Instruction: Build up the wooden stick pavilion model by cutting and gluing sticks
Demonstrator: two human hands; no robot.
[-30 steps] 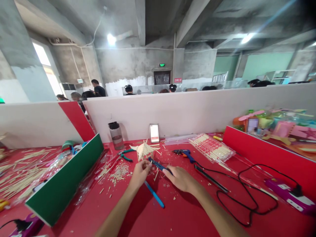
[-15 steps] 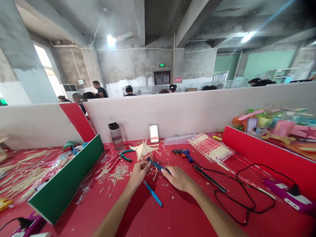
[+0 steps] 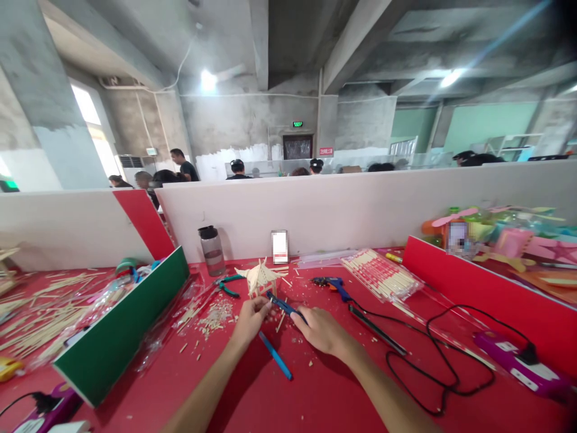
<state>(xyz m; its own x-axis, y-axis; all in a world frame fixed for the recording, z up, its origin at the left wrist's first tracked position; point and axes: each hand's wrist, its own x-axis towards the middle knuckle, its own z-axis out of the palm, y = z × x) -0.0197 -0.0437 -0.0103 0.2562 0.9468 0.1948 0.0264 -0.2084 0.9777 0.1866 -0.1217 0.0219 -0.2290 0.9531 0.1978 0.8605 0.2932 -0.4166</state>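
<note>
My right hand (image 3: 319,328) is wrapped round the handles of dark blue pliers (image 3: 285,307), whose jaws point up and left. Close by the jaws, my left hand (image 3: 251,319) has its thumb and fingers pinched together; what they hold is too small to make out. Just beyond both hands stands a small pavilion model (image 3: 261,273) built of pale wooden sticks, with a flared roof. A blue pen (image 3: 276,356) lies on the red table below the hands. Green-handled pliers (image 3: 229,285) rest left of the model.
A glue gun (image 3: 332,285) with a black cord lies at right, near a pack of sticks (image 3: 383,273). Wood scraps (image 3: 217,316) are strewn at left. A bottle (image 3: 211,249) and a phone (image 3: 279,246) stand by the white partition (image 3: 360,207). Green (image 3: 126,325) and red (image 3: 487,294) boards flank the space.
The camera view has shifted slightly. My hands and the pliers keep nearly the same pose beside the model.
</note>
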